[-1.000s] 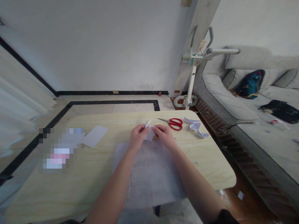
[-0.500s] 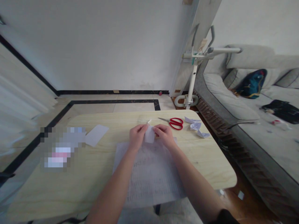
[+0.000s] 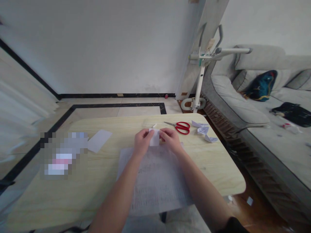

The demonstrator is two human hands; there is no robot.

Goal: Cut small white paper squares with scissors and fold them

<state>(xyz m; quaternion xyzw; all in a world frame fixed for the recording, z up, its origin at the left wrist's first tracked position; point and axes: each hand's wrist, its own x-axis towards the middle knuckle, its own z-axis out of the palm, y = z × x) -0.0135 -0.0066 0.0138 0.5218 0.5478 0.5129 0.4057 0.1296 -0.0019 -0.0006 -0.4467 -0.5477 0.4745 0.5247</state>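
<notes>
My left hand [image 3: 142, 142] and my right hand [image 3: 171, 139] pinch a small folded piece of white paper [image 3: 155, 137] between them, one hand on each side of it. Both hands are held just above the far edge of a large printed sheet [image 3: 155, 181] that lies flat on the light wooden table [image 3: 73, 191]. The fingers of both hands are closed on the folded paper.
Red-handled scissors [image 3: 181, 127] lie just right of my hands. Beyond them are a few small folded paper pieces [image 3: 203, 131]. A white card [image 3: 99, 140] lies to the left beside a blurred-out patch. A sofa [image 3: 255, 106] and an exercise machine [image 3: 201, 71] stand to the right.
The folded paper has been turned and flattened between my fingers, its face now more upright and square. My hands stay in the same place.
</notes>
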